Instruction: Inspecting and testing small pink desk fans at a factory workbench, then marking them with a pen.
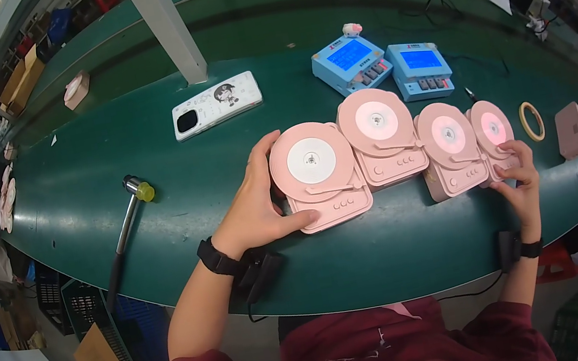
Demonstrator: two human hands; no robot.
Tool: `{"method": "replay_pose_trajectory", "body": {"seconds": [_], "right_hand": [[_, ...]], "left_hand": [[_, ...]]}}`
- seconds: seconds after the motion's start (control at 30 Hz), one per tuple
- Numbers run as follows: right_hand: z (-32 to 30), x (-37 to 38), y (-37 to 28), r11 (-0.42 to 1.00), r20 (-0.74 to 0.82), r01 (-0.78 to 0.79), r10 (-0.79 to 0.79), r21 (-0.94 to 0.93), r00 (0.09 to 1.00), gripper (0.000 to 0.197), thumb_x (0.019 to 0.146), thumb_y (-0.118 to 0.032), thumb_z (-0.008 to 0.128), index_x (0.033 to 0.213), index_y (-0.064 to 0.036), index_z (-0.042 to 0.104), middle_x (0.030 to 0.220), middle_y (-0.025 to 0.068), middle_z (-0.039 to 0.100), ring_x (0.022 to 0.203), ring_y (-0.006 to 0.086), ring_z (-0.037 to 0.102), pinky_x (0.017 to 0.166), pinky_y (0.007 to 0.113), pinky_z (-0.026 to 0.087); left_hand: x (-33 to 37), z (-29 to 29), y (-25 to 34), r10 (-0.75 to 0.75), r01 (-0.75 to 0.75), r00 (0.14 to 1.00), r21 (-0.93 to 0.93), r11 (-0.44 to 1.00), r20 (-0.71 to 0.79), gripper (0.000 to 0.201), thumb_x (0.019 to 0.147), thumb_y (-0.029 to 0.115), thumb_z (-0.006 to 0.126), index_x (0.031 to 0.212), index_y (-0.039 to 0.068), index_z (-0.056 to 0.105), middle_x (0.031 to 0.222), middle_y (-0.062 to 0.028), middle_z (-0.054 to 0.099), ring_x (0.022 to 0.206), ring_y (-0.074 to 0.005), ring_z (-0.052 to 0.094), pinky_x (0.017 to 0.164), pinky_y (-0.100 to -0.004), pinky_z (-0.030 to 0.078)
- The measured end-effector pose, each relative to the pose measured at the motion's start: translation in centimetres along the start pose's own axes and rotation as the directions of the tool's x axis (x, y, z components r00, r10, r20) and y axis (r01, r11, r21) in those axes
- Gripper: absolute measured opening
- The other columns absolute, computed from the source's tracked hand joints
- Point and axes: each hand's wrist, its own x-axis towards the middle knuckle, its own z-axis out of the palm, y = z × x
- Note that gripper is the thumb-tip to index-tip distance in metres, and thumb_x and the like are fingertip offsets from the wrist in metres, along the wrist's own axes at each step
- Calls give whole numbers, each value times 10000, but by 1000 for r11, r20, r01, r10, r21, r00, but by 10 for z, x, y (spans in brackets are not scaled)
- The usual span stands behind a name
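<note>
Several pink mini record players stand side by side in an uneven row on the green table. The leftmost record player (pixel 322 190) has a white disc centre and sits between the thumb and fingers of my left hand (pixel 252 214), closed round its left side. At the other end, my right hand (pixel 520 184) is closed on the rightmost record player (pixel 489 120), its fingers over the lower right edge. Between them are a slightly raised record player (pixel 386 163) and another record player (pixel 455 173), which neither hand touches. Both of these show pinkish-white disc centres.
Two blue devices with screens (pixel 351 57) (pixel 421 60) stand behind the row. A white phone (pixel 218 105) and a hammer (pixel 128 223) lie to the left. On the right are a tape ring (pixel 531 121) and a pink box-shaped part (pixel 572 130). A metal post (pixel 167 28) rises behind the phone.
</note>
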Motion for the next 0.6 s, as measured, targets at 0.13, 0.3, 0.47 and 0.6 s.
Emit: {"method": "replay_pose_trajectory", "body": {"seconds": [0.13, 0.3, 0.47, 0.6], "right_hand": [[1, 1, -4, 998, -3, 19, -19, -55, 1000, 208, 661, -101, 799, 825, -70, 674, 1213, 148, 557, 1152, 306, 492, 1001, 405, 359], [3, 1, -7, 999, -51, 6, -8, -52, 999, 223, 593, -62, 807, 788, -43, 702, 1168, 116, 592, 1120, 300, 477, 952, 398, 390], [2, 0, -6, 998, -58, 18, -21, -61, 998, 224, 599, -66, 807, 790, -41, 693, 1166, 117, 591, 1113, 304, 479, 945, 398, 391], [2, 3, -5, 998, -60, 28, -32, -64, 998, 233, 606, -69, 806, 804, -42, 686, 1166, 119, 592, 1107, 307, 481, 943, 398, 391]], "left_hand": [[0, 0, 3, -9, 8, 1000, -26, 1000, -3, 1137, 583, 314, 850, 1445, 15, 170, 1395, -241, 343, 1294, -359, 392, 1028, -401, 383], [-1, 1, 2, 5, -5, 1000, 14, 1000, -3, 1133, 589, 313, 847, 1446, 19, 167, 1391, -241, 350, 1286, -349, 401, 1012, -392, 399], [1, -1, -1, -5, 5, 1000, -41, 999, 5, 1128, 601, 306, 843, 1448, 12, 159, 1388, -247, 353, 1285, -347, 403, 1013, -393, 400], [7, -2, 0, -42, 44, 999, -86, 995, 30, 1119, 614, 303, 838, 1447, 3, 153, 1395, -255, 340, 1299, -354, 385, 1043, -399, 370]]}}
